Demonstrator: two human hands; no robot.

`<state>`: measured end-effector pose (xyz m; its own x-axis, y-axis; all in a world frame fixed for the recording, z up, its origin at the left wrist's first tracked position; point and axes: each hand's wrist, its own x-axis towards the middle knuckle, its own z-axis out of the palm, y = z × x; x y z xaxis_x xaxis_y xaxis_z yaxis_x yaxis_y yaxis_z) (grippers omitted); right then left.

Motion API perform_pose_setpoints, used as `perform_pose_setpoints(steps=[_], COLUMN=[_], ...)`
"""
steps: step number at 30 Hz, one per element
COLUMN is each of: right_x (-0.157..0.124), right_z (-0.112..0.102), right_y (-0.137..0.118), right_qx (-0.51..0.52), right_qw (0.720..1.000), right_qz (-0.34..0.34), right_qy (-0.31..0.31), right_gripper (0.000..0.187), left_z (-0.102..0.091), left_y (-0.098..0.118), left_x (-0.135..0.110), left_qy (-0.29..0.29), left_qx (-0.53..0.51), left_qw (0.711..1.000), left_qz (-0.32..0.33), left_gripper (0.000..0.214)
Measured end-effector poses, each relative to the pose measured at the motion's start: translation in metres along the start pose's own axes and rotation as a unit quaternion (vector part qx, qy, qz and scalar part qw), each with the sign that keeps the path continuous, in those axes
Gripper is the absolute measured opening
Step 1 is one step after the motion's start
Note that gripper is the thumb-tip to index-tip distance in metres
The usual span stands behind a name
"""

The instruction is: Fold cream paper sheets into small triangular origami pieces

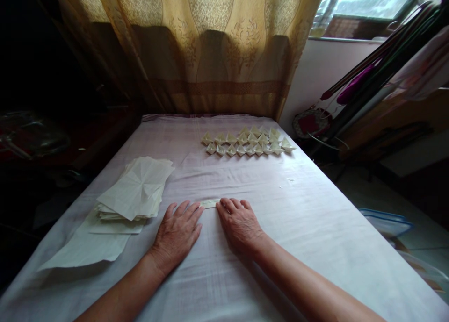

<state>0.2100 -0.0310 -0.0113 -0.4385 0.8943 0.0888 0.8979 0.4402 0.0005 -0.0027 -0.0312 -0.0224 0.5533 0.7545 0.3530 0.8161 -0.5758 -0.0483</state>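
A narrow folded strip of pale paper [209, 203] lies flat on the cloth-covered table between my two hands. The fingers of my left hand [179, 231] are spread flat, and their tips touch the strip's left end. On its other end rest the fingertips of my right hand [241, 221], palm down with the fingers laid out side by side. Both ends of the strip are partly hidden under the fingers. To the left of my left hand is a stack of creased paper sheets [135, 191]. Farther off, folded paper boats [247, 142] stand in rows.
A pale checked cloth [315, 247] covers the table. Small paper scraps [290, 179] lie right of centre. Behind the far edge hangs a gold patterned curtain [210, 55]. On the floor at right is a clear container with a blue rim [386, 219].
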Motion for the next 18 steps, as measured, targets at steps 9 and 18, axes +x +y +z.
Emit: perform_pose_setpoints(steps=[9,18], right_x=[0.004,0.001], right_z=[-0.008,-0.005], right_y=[-0.006,-0.012], right_qx=[0.032,0.064], right_qw=[0.998,0.995], right_qz=[0.04,0.08], right_qy=[-0.024,-0.002], right_gripper=[0.028,0.032], left_z=[-0.004,-0.011], left_y=[-0.005,-0.007], left_x=[-0.004,0.007], left_qy=[-0.04,-0.049], left_qx=[0.007,0.01], left_qw=[0.998,0.997], left_qz=[-0.046,-0.058], left_gripper=[0.036,0.031])
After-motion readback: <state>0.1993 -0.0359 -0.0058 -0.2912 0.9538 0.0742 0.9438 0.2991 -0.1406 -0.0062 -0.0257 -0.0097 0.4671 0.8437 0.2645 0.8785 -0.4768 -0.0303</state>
